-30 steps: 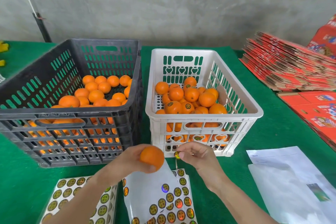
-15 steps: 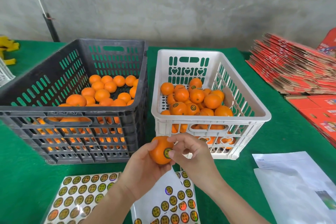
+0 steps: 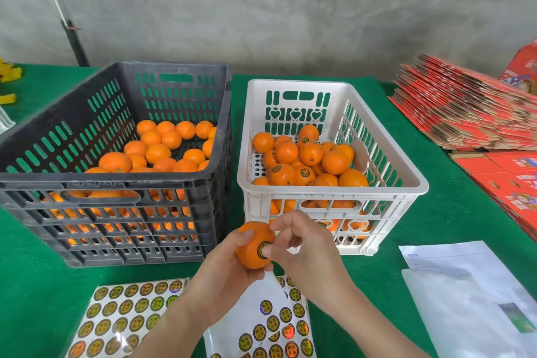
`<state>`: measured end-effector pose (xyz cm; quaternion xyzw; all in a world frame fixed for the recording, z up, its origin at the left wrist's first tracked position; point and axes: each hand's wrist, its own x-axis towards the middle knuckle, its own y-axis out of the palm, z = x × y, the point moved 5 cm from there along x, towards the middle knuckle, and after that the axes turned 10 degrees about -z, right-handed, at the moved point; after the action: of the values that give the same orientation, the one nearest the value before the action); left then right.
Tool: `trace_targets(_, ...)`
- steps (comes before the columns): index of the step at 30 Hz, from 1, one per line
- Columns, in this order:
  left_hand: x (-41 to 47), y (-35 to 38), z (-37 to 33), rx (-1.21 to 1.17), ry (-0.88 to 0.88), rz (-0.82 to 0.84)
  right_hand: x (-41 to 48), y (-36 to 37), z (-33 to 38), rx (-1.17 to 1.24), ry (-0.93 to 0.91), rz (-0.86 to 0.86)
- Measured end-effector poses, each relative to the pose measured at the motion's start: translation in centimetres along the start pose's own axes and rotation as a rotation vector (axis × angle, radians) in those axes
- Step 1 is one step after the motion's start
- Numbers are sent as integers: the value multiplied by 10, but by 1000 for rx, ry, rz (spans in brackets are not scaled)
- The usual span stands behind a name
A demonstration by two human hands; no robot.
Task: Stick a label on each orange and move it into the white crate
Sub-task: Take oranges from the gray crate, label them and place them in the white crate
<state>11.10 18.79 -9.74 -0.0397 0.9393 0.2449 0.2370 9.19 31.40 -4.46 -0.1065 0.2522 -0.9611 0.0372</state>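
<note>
Black crate (image 3: 116,180) at 9 o'clock in frame, loose oranges (image 3: 158,152) piled inside. Sticker sheet (image 3: 125,317) flat on the green table (image 3: 43,285) at 7 o'clock. Left hand (image 3: 226,273) at 6 o'clock, fingers curled round the held orange (image 3: 250,244), cupping it from below-left, clear of the table. Label (image 3: 261,250) sits on the orange's right face. Right hand (image 3: 305,253) at 3 o'clock of that orange: fingers curled, thumb tip pressed on the label. Second sticker sheet (image 3: 273,322), part used, under both hands. White crate (image 3: 334,193) at 1 o'clock of the held orange, just behind it, holding labelled oranges (image 3: 311,154). White papers (image 3: 470,299) at 4 o'clock, red cartons (image 3: 465,113) stacked at 2 o'clock.
</note>
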Motion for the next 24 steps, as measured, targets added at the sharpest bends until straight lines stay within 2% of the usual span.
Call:
trace_targets(6, -3, -3, -1, 65, 5, -59, 5, -4, -1, -79, -19, 5)
trace_targets(9, -6, 3, -7, 63, 46, -14, 4, -6, 7, -94, -150, 33)
trace_targets(12, -6, 16, -24, 138, 196, 30, 3, -5, 22, -37, -317, 73)
trace_targets(16, -4, 37, -72, 585, 582, 12, 35, -27, 40, 53, -386, -93)
trace_targets(19, 19, 48, -112, 724, 879, -94, 88, -45, 44, 122, -305, -229)
trace_targets(21, 48, 54, -122, 1011, 964, -244, 137, -48, 39, 17, -231, -275)
trace_targets(24, 79, 55, -108, 1455, 979, -385, 205, -25, 17, -313, -134, -100)
